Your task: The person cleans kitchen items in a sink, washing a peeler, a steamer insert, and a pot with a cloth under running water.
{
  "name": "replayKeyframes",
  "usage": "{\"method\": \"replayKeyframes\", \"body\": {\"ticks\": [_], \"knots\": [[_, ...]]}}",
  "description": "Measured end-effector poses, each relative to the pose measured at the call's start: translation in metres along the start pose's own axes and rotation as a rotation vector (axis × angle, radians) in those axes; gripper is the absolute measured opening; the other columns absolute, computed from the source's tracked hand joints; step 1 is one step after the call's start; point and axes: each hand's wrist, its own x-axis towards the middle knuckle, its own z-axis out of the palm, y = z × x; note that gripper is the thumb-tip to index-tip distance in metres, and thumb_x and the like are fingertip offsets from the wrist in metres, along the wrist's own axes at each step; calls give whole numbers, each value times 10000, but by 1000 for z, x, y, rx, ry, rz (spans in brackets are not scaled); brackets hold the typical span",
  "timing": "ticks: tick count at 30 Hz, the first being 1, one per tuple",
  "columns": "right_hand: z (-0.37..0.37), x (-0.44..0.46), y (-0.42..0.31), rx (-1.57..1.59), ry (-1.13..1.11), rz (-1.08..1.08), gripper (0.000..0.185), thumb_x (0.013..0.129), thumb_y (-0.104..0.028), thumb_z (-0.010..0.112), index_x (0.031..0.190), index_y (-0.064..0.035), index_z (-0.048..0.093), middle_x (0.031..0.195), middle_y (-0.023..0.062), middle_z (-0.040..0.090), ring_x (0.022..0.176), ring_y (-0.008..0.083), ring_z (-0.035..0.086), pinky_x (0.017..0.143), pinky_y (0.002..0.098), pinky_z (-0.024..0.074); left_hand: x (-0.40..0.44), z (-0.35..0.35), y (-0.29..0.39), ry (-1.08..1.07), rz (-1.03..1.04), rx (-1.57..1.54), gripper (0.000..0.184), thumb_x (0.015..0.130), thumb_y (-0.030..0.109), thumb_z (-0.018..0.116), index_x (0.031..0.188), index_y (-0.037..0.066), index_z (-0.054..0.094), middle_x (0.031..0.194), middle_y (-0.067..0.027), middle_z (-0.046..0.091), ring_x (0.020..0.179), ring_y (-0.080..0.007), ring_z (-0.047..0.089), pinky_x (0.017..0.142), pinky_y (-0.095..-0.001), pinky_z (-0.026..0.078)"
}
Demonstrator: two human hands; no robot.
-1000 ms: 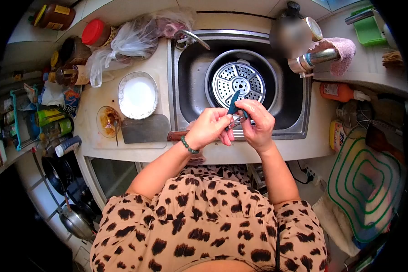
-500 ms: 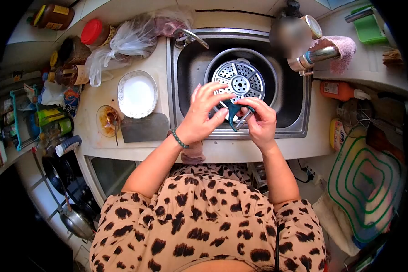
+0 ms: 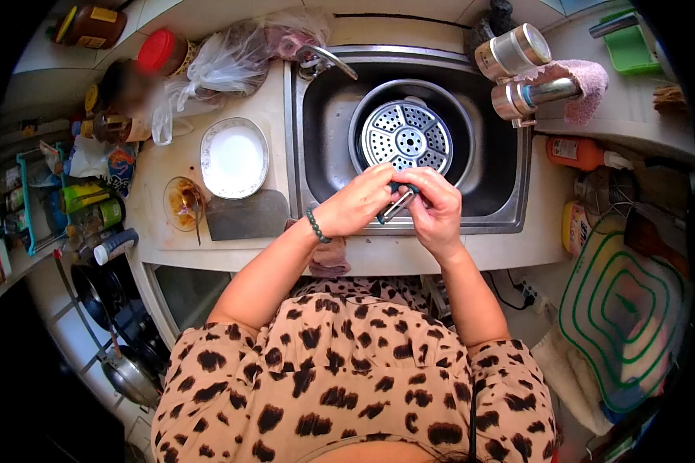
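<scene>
Both hands meet over the sink's front edge around a small dark teal peeler (image 3: 398,205) with a slotted metal blade. My right hand (image 3: 437,207) is closed on its right side. Against its left side, my left hand (image 3: 358,202) is closed too, its fingertips touching the teal frame. Fingers cover much of the handle. Just beyond the hands, a perforated metal steamer plate (image 3: 409,139) lies in a round metal pot (image 3: 457,114), inside the steel sink (image 3: 326,147).
Left of the sink are a white dish (image 3: 234,160), a glass bowl (image 3: 181,205) with brown residue and a dark grey board (image 3: 249,216). A faucet (image 3: 330,60) rises behind. At right stand metal canisters (image 3: 517,51) and an orange spray bottle (image 3: 575,153).
My left hand has gone from spread fingers to closed against the peeler. The peeler has turned, its blade now facing up more. My right hand has shifted slightly left.
</scene>
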Motion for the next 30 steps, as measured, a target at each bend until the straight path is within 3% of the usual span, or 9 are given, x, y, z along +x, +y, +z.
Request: {"method": "replayKeyframes", "body": {"ticks": [4, 7, 9, 11, 13, 21, 25, 28, 30], "knots": [[-5, 3, 9, 77, -46, -30, 316, 716, 129, 550, 980, 2, 669, 906, 114, 641, 828, 208, 629, 733, 284, 501, 3, -6, -4, -68, 19, 33, 295, 923, 197, 419, 1092, -23, 520, 1006, -139, 494, 959, -271, 457, 903, -362, 370], [-17, 7, 17, 381, -147, 128, 209, 835, 62, 563, 1007, 12, 669, 992, 102, 622, 866, 163, 613, 773, 255, 498, 1, -7, 16, 36, -33, -169, 258, 925, 233, 483, 931, -16, 547, 861, -139, 511, 845, -257, 472, 843, -368, 363], [-18, 6, 26, 483, -179, 236, 194, 919, -27, 526, 1072, 18, 637, 1004, 90, 631, 842, 134, 617, 769, 248, 509, -2, -20, 28, -138, -192, 265, 299, 920, 271, 545, 809, -6, 526, 716, -97, 513, 698, -214, 496, 759, -347, 398], [-13, 7, 24, 653, -12, 468, 210, 963, -81, 478, 1095, 13, 612, 993, 83, 637, 810, 117, 620, 749, 248, 520, -4, -10, 9, 101, -218, -112, 267, 922, 238, 596, 785, 21, 524, 627, 20, 493, 546, -69, 464, 505, -244, 400], [-17, 1, 29, 718, 20, 548, 222, 988, -135, 447, 1050, 17, 595, 952, 95, 637, 770, 130, 627, 704, 261, 534, -5, -1, 16, 310, -353, -183, 313, 881, 159, 635, 703, 2, 430, 580, -9, 408, 566, -50, 398, 473, -266, 337], [-3, -5, 15, 664, 53, 546, 155, 882, -25, 584, 1026, 31, 572, 858, 74, 626, 730, 124, 625, 669, 263, 542, -8, 24, 15, 449, -324, -250, 147, 896, 132, 612, 909, -10, 580, 624, -39, 578, 540, -67, 508, 493, -253, 403], [-2, -2, 15, 629, 80, 500, 146, 863, 17, 575, 1006, 43, 581, 794, 70, 631, 674, 118, 627, 637, 245, 542, -6, 29, 25, 493, -125, 26, 142, 873, 109, 620, 955, -2, 590, 731, -121, 626, 584, -212, 595, 546, -315, 443], [-6, -1, 15, 519, 59, 529, 112, 865, 11, 564, 956, 58, 609, 752, 75, 640, 640, 119, 630, 598, 241, 541, -9, 29, 26, 445, -154, 136, 129, 863, 108, 623, 940, 11, 590, 768, -152, 622, 626, -295, 608, 558, -339, 450], [-10, 3, 11, 487, 55, 532, 104, 867, 2, 565, 929, 64, 622, 734, 79, 643, 620, 118, 629, 578, 239, 538, -11, 29, 24, 438, -146, 147, 148, 864, 95, 622, 978, 3, 599, 766, -139, 625, 617, -245, 593, 569, -316, 445]]}}
